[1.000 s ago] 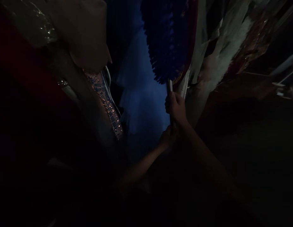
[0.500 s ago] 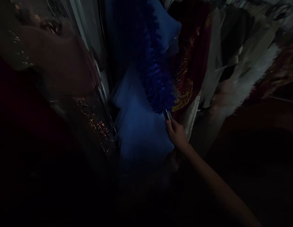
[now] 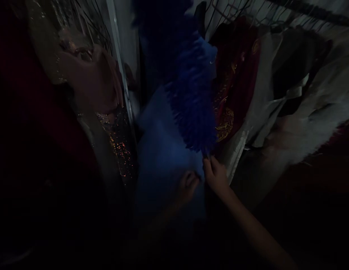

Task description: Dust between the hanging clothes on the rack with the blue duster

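The scene is very dark. My right hand (image 3: pixel 215 175) is closed around the handle just below a fluffy blue duster head (image 3: pixel 191 101), which stands upright against hanging clothes. My left hand (image 3: pixel 187 188) sits lower and to the left, fingers curled against a blue tulle garment (image 3: pixel 163 157); whether it grips the fabric or the handle is hidden in shadow.
Hanging garments crowd the view: a sequinned pinkish dress (image 3: pixel 115 142) on the left, a dark red one with gold embroidery (image 3: pixel 230 93) and white and fur-trimmed pieces (image 3: pixel 309 112) on the right. A pale vertical post (image 3: pixel 118 60) stands left of centre. The lower part is black.
The view tilted up, showing hangers and a rail at the top. My right hand and the duster sit lower in view, and my left hand has come up beside it against the blue fabric.
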Demonstrator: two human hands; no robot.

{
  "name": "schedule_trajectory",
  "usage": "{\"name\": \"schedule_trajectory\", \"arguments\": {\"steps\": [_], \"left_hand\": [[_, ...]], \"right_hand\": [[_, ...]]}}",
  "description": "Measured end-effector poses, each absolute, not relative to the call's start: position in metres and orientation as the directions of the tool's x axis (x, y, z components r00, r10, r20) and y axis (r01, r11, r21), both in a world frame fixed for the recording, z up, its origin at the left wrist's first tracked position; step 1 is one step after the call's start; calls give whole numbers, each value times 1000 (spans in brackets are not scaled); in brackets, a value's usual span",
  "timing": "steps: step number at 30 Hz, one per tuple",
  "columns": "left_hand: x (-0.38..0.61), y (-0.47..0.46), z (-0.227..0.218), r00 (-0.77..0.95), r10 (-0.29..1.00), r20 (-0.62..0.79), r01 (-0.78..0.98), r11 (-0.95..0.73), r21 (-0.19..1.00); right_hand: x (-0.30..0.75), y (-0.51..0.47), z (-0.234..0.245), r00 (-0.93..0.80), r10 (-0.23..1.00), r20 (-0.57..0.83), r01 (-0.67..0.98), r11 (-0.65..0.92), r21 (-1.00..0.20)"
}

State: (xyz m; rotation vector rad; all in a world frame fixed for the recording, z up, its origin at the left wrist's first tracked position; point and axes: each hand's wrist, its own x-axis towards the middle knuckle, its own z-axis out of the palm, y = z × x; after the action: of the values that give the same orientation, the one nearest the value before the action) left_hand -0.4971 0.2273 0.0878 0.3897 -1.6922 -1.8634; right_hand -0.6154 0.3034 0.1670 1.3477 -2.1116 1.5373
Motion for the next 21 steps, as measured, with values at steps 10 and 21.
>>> {"name": "schedule_trajectory", "arguments": {"steps": [10,21], "left_hand": [[-546,241,136,-633,-688,354,171,321,931],[-514,245,173,-510,-723,466,269,381,885]], "right_hand": [[-625,289,91,-714,-529,459,-487,-96,-868],[-598,301,129,-601,-574,556,-664,-27,-747]]}}
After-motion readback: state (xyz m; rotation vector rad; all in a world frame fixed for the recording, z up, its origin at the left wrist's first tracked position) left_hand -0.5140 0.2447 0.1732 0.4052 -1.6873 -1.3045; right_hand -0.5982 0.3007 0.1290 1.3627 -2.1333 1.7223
